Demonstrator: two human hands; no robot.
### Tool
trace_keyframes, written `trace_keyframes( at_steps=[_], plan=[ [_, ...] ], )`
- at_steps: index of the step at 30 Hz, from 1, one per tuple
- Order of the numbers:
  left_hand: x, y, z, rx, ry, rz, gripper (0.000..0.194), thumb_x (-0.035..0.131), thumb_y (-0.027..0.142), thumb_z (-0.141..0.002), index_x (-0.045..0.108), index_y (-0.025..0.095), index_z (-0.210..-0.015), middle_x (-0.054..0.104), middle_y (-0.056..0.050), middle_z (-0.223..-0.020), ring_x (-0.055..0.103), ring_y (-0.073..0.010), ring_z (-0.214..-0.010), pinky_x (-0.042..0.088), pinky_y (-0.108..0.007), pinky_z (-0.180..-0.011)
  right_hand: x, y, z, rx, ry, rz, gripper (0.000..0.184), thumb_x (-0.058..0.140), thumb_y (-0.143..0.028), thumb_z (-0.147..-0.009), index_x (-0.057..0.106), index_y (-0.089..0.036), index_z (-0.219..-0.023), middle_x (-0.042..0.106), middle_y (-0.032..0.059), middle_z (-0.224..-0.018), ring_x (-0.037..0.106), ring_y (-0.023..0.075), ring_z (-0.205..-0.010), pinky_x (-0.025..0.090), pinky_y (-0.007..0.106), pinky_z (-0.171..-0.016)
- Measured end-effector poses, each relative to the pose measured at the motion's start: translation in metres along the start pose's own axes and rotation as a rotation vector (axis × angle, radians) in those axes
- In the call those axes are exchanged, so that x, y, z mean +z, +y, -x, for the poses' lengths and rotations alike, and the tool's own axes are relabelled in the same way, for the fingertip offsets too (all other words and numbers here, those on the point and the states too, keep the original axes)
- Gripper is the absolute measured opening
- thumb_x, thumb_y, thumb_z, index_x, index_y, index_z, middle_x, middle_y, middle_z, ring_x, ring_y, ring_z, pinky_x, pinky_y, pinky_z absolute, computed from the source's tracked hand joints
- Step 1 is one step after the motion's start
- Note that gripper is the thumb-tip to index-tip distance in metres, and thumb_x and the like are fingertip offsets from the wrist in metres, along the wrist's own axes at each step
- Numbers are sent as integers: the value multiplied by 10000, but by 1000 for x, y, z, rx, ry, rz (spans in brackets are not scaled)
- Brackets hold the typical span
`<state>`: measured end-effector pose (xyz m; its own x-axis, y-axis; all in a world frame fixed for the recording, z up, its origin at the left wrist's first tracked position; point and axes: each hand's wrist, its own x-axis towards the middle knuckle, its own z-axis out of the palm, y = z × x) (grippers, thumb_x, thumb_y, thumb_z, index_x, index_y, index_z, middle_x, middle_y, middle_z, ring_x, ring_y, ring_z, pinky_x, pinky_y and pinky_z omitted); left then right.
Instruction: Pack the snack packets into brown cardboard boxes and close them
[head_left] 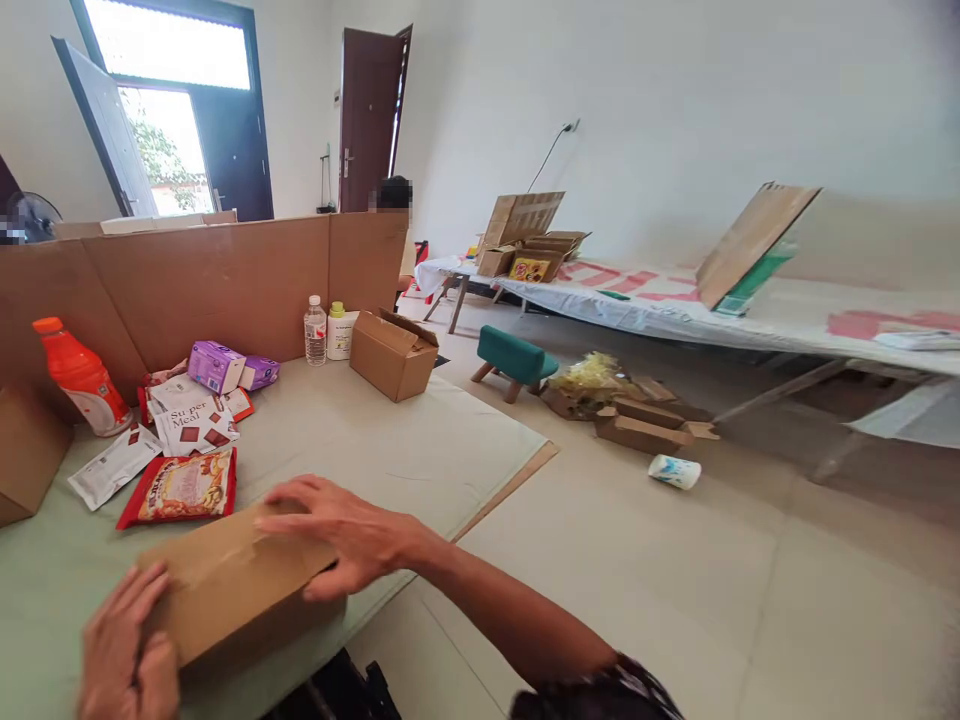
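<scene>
A closed brown cardboard box (232, 575) lies on the green-covered table close to me. My left hand (131, 640) grips its left end, fingers over the top edge and thumb on the near side. Over the right end rests my right hand (337, 535), with its fingers across the top and its thumb at the near edge. Just beyond the box is a red snack packet (184, 487). Behind that lie white "Super Meal" sachets (191, 415) and purple packs (217, 368). An orange bottle (81, 375) leans at the left. The box's underside is hidden.
A cardboard screen (210, 295) borders the table's far side. Before it stand a clear water bottle (316, 332), a white bottle (341, 332) and another carton (394, 355). On the floor are a green stool (514, 358), open cartons (645, 428) and a white roll (675, 471). A person sits behind.
</scene>
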<state>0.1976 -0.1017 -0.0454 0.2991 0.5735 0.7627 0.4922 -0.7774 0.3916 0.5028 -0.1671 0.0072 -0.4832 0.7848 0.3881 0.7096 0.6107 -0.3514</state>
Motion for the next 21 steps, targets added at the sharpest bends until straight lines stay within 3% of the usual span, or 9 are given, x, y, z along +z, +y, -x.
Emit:
trace_keyframes(
  at_steps=[3, 5, 7, 9, 12, 15, 18, 21],
  plan=[
    [73, 40, -30, 97, -83, 197, 311, 436, 192, -962, 645, 229, -1189, 682, -108, -1259, 575, -286, -1286, 473, -521, -1092, -25, 3, 73, 285, 39, 30, 756, 803, -395, -802, 546, -276, -1503, 433, 166, -1570, 418, 332, -1435, 378, 518, -1167],
    [123, 63, -54, 125, -240, 300, 330, 377, 212, -994, 662, 210, -1160, 690, -121, -1258, 578, -275, -1298, 481, -516, -1100, -39, 7, 118, 472, 85, 84, 699, 752, -406, -841, 549, -299, -1502, 438, 156, -1573, 425, 340, -1436, 383, 529, -1164],
    [164, 83, -72, 144, -327, 328, 367, 462, 286, -984, 629, 185, -1294, 590, -156, -1447, 530, -298, -1376, 464, -520, -1131, -52, 16, 160, 635, 152, 159, 669, 694, -459, -873, 546, -299, -1505, 478, 151, -1545, 464, 342, -1410, 401, 524, -1154],
    [190, 97, -78, 159, -397, 340, 512, 531, 345, -965, 530, 171, -1446, 436, -182, -1594, 401, -328, -1489, 408, -548, -1178, -64, 32, 198, 778, 221, 247, 655, 639, -525, -887, 565, -281, -1490, 523, 144, -1511, 517, 342, -1366, 425, 507, -1136],
    [199, 101, -60, 186, -501, 338, 620, 611, 348, -913, 478, 213, -1504, 376, -159, -1642, 362, -322, -1517, 376, -551, -1204, -83, 68, 242, 1007, 299, 414, 666, 612, -570, -858, 612, -247, -1441, 600, 129, -1434, 584, 334, -1284, 468, 462, -1091],
    [186, 81, -21, 158, -582, 286, 640, 656, 262, -833, 536, 196, -1458, 425, -184, -1607, 436, -348, -1470, 427, -568, -1165, -101, 115, 263, 1222, 349, 575, 686, 611, -577, -822, 630, -235, -1416, 640, 147, -1361, 622, 355, -1200, 499, 480, -1014],
    [167, 51, 16, 86, -630, 204, 564, 634, 189, -794, 623, 145, -1356, 500, -238, -1533, 521, -389, -1396, 501, -607, -1082, -114, 160, 258, 1283, 377, 631, 642, 606, -566, -819, 653, -255, -1379, 653, 155, -1320, 636, 374, -1137, 501, 516, -957],
    [155, 29, 38, 47, -660, 159, 448, 610, 170, -799, 698, 152, -1238, 542, -235, -1497, 552, -393, -1365, 509, -621, -1073, -123, 189, 239, 1247, 375, 639, 572, 642, -515, -808, 682, -266, -1322, 676, 126, -1291, 634, 341, -1157, 487, 467, -990]
  ],
)
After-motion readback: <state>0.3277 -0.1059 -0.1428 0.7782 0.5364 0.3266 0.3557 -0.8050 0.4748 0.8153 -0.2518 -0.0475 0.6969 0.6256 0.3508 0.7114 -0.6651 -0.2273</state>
